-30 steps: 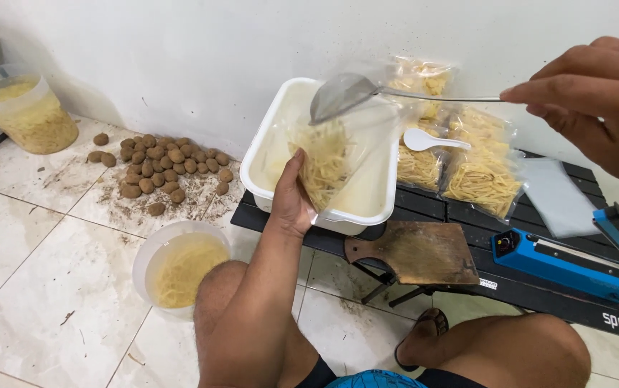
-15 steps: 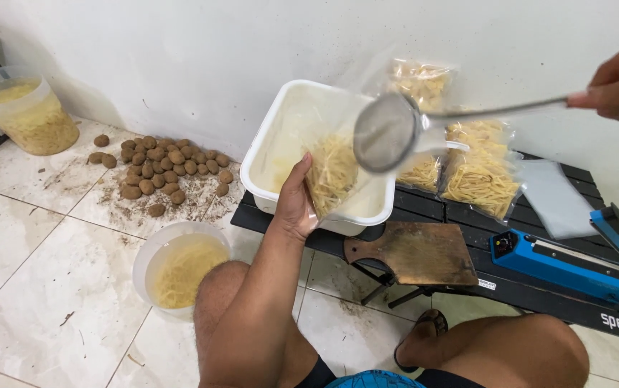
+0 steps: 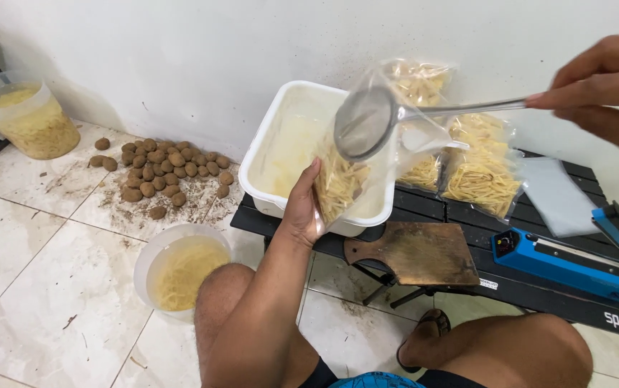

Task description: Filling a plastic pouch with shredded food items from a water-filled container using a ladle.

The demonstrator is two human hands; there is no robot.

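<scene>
My left hand grips a clear plastic bag partly filled with pale cut strips, held upright over a white rectangular tub. My right hand holds the long handle of a metal mesh skimmer, whose round bowl is tipped at the bag's open mouth. The tub sits on a low black slatted table and holds a little of the same strips.
Several filled bags lie behind the tub. A wooden board, a blue heat sealer and flat plastic bags rest on the table. On the tiled floor are a pile of brown tubers, a bowl and a tub of strips.
The skimmer has swung from level above the tub to tipped against the bag's mouth. My right hand moved up and right. The bag holds more strips.
</scene>
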